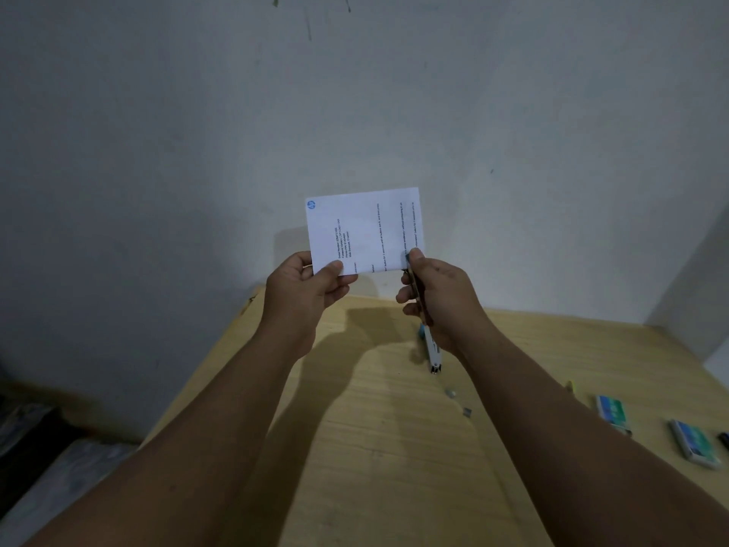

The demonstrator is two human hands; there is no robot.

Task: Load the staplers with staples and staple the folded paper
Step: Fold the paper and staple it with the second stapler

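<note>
Grey wall behind, wooden table (394,448) below. Left hand (305,284) pinches the folded paper (365,230) at its lower left corner, thumb on front, fingers behind. Paper held upright above the table, print facing the camera. Right hand (438,298) grips a stapler (416,288) at the paper's lower right edge, thumb on top. Second stapler (430,349) lies on the table below it; two staple boxes (613,414) far right.

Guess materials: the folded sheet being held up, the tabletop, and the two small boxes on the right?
Folded sheet: thin matte white paper, printed text and a crease-sharp edge. Tabletop: pale wood or wood-look laminate, grain lines visible; can't tell which. Two small boxes: probably printed cardboard, teal-and-white faces, too blurred to be sure.
</note>
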